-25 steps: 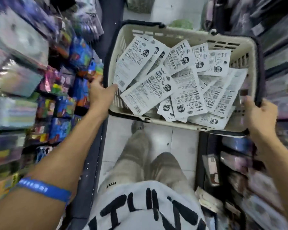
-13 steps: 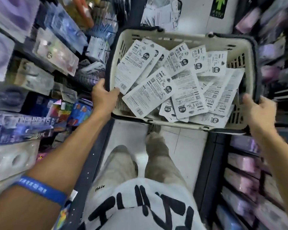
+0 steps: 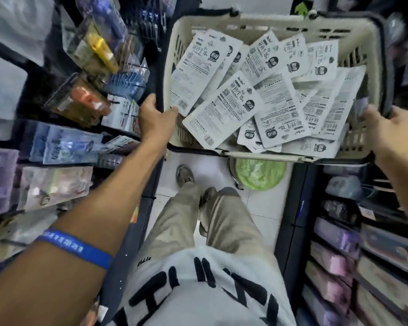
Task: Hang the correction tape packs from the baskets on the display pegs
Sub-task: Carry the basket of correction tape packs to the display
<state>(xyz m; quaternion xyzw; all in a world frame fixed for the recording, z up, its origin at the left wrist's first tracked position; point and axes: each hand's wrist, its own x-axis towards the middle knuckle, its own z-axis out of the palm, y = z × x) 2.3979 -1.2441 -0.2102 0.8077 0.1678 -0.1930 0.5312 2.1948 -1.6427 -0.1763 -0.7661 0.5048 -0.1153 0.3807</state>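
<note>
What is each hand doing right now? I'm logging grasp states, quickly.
Left hand: fingers curled over the left rim of the basket, holding it.
Right hand: gripping the basket's right rim.

white packs point(image 3: 224, 114) heaped in basket point(image 3: 266, 22)

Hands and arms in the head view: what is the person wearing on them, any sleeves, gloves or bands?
Both arms are bare with no sleeves showing, and neither the left hand nor the right hand wears a glove. The left forearm carries a blue wristband with pale lettering too blurred to read. No watch, ring or band shows on the right arm.
</note>
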